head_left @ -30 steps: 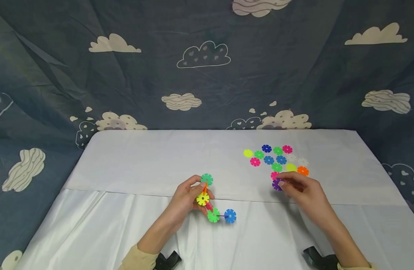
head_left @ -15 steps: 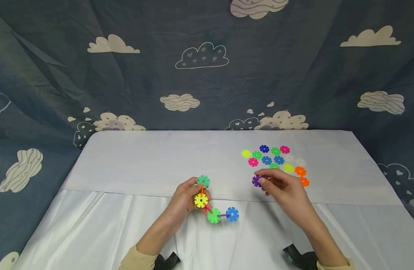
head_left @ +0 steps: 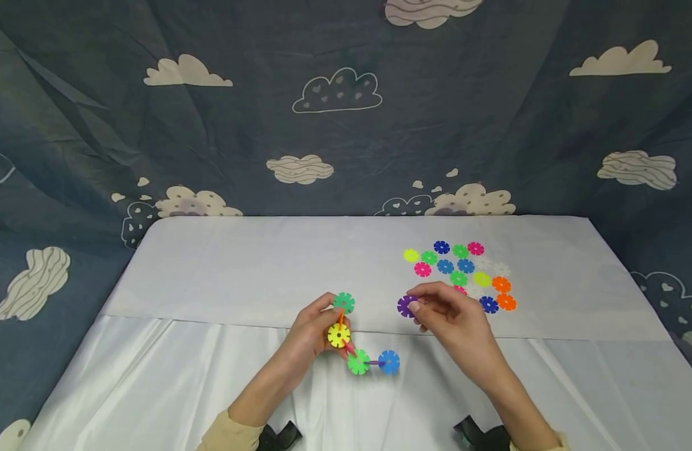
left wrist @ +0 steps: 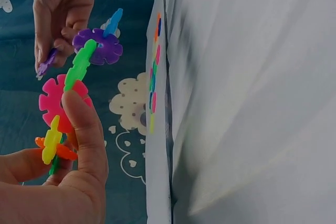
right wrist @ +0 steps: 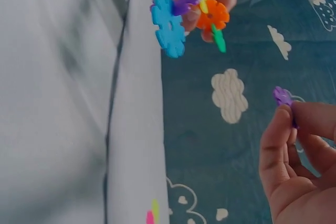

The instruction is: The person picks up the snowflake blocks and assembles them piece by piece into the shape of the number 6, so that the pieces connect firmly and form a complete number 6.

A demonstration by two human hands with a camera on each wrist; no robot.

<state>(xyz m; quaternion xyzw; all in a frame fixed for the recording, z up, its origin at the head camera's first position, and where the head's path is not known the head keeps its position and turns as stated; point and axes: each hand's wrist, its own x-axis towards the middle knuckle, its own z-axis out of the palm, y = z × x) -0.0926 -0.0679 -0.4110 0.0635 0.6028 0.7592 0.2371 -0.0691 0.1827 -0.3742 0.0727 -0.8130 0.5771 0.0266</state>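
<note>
My left hand (head_left: 309, 335) holds a chain of notched plastic discs that slot into one another. In the left wrist view its pink disc (left wrist: 51, 98) and yellow disc (left wrist: 51, 140) lie by the thumb and fingers. Farther along the chain come a green disc (head_left: 358, 362), a purple disc (left wrist: 107, 51) seen edge-on from the head, and a blue disc (head_left: 388, 362). A teal-green disc (head_left: 343, 303) forms the other end, joined by an orange disc (left wrist: 66, 152). To the right, my right hand (head_left: 453, 322) pinches a loose purple disc (head_left: 405, 306) between thumb and fingertips, apart from the chain.
Loose discs in several colours lie spread on the white-covered table (head_left: 256, 269) behind my right hand, among them an orange disc (head_left: 501, 284) and a dark blue disc (head_left: 489, 305). A dark cloud-print cloth (head_left: 335, 138) hangs behind the table.
My right hand has moved left from the loose discs, carrying the purple disc toward the chain. Discs it covered before now show. The left hand stays nearly in place with the chain.
</note>
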